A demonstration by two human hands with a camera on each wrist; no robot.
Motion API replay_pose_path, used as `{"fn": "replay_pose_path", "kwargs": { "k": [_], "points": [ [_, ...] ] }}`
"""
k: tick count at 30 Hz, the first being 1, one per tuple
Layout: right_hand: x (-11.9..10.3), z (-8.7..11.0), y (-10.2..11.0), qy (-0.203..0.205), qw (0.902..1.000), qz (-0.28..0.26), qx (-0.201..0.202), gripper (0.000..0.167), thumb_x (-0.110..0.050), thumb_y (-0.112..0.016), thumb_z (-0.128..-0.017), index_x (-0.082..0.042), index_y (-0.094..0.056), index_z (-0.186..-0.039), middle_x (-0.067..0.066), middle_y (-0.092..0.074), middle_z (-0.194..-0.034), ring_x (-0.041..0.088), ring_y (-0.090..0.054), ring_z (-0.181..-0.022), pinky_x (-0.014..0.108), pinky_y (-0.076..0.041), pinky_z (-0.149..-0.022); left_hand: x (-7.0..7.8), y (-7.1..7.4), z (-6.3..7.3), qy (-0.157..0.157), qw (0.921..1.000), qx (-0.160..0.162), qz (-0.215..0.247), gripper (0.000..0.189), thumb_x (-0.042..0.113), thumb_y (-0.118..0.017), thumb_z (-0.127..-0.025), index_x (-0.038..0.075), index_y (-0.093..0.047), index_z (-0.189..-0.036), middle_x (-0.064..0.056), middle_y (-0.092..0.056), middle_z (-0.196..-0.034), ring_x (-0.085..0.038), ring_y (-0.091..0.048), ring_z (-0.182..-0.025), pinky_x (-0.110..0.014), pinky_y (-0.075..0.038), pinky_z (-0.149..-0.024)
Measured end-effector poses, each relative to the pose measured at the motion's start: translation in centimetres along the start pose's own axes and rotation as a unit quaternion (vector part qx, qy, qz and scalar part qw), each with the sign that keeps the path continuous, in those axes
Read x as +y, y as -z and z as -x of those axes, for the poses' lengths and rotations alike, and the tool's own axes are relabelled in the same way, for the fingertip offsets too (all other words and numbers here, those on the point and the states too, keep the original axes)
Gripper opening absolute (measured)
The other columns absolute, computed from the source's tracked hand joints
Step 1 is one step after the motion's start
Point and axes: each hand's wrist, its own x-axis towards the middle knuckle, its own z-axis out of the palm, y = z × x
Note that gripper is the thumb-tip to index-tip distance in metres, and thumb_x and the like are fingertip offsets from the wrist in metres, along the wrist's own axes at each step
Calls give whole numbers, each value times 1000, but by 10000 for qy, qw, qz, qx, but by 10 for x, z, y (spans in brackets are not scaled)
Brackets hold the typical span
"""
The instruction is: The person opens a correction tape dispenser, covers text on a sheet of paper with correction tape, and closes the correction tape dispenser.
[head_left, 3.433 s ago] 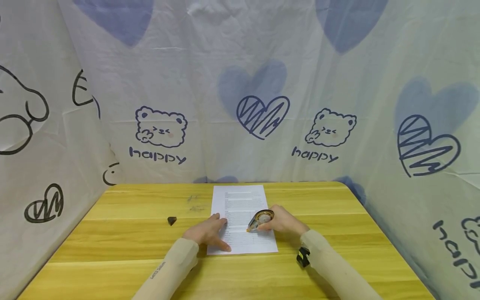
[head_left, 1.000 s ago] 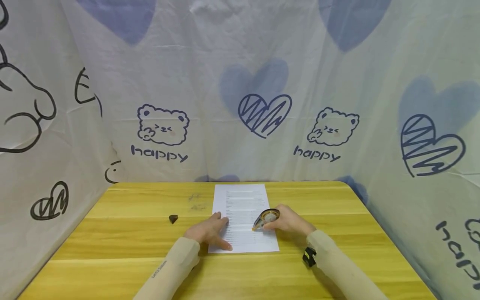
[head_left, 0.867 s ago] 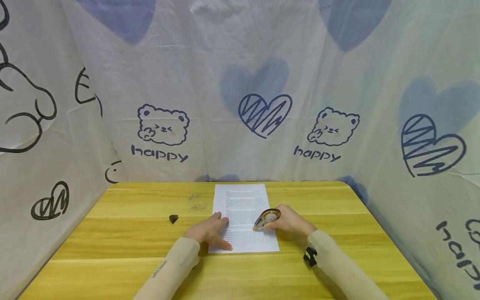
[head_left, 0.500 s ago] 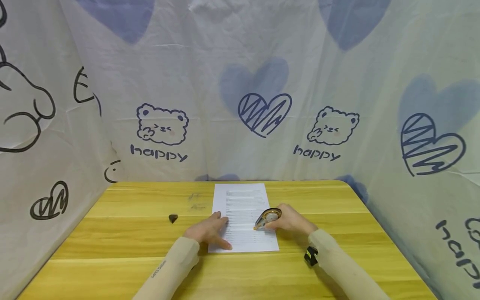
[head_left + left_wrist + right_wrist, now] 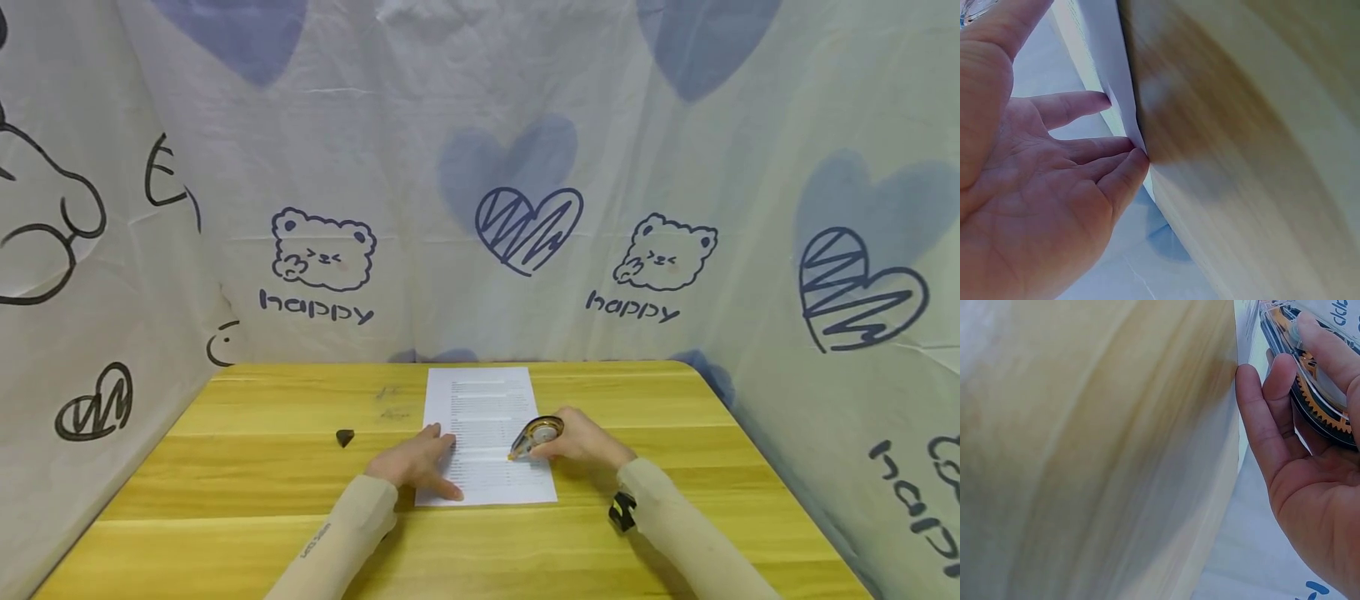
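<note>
A white sheet of printed paper lies on the wooden table. My left hand is spread at the sheet's left side, thumb and fingertips pressing on it; the left wrist view shows those fingertips at the paper's edge. Over the right half of the page, my right hand grips a correction tape dispenser. Its orange tip points down and left, right at the printed lines. In the right wrist view, the clear case with orange gears sits between thumb and fingers of the right hand.
A small dark wedge-shaped piece lies on the table left of the paper. A black strap-like device is on the right sleeve. Printed white cloth hangs behind the table and along both sides.
Since the oldest frame, my right hand has moved the correction tape dispenser a little to the right across the paper. In the last half second it barely moves. The left hand stays in place.
</note>
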Motion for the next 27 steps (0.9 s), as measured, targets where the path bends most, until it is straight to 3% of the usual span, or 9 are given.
{"fn": "replay_pose_path", "kwargs": {
  "k": [27],
  "points": [
    [7, 1, 4, -106, 9998, -83, -130, 19, -26, -85, -77, -13, -71, -79, -2, -66, -66, 8, -47, -57, 22, -41, -52, -4, -3, -4, -4, 10000, -25, -35, 97, 50, -80, -75, 9, -36, -152, -20, -19, -162, -34, -18, -151, -51, -23, -121]
  ]
}}
